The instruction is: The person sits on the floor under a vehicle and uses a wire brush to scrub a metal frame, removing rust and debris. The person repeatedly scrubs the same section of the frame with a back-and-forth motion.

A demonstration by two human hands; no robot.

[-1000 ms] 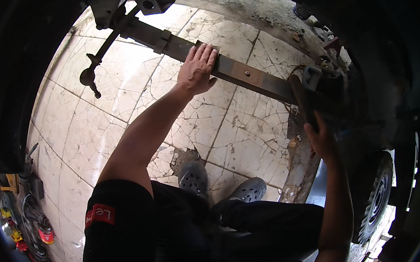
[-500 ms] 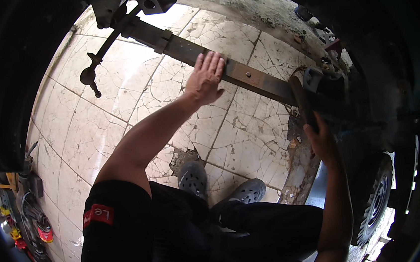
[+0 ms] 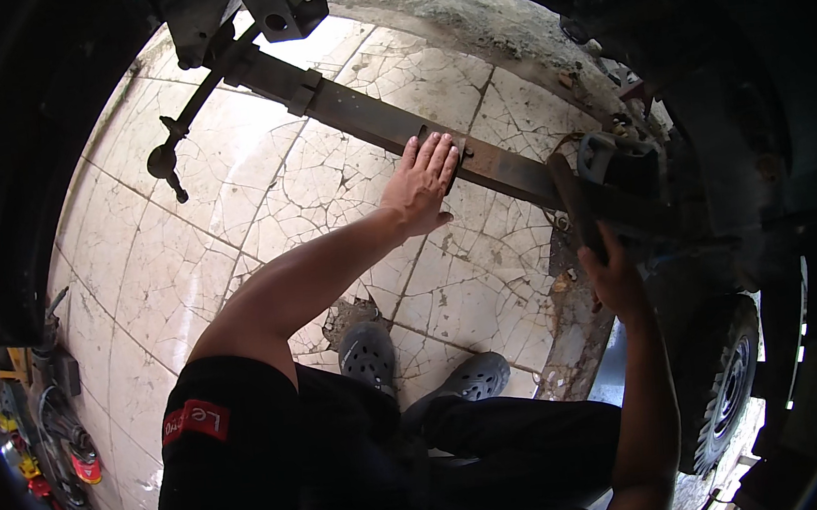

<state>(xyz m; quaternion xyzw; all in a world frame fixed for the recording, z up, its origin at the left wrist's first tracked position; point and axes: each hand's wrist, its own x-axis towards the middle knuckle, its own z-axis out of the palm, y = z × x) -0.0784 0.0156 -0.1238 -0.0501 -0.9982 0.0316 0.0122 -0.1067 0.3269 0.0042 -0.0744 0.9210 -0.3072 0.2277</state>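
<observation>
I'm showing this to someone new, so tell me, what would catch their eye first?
Probably the long metal beam, slanting across the upper middle from upper left to right, with the left hand laid over it. Next might come the pale, heavily cracked tile floor below it. Then, at the right, the right hand grips a dark bar, with a chunky tyre at lower right.

Workshop: wheel (image 3: 731,384), metal beam (image 3: 362,111)
</observation>
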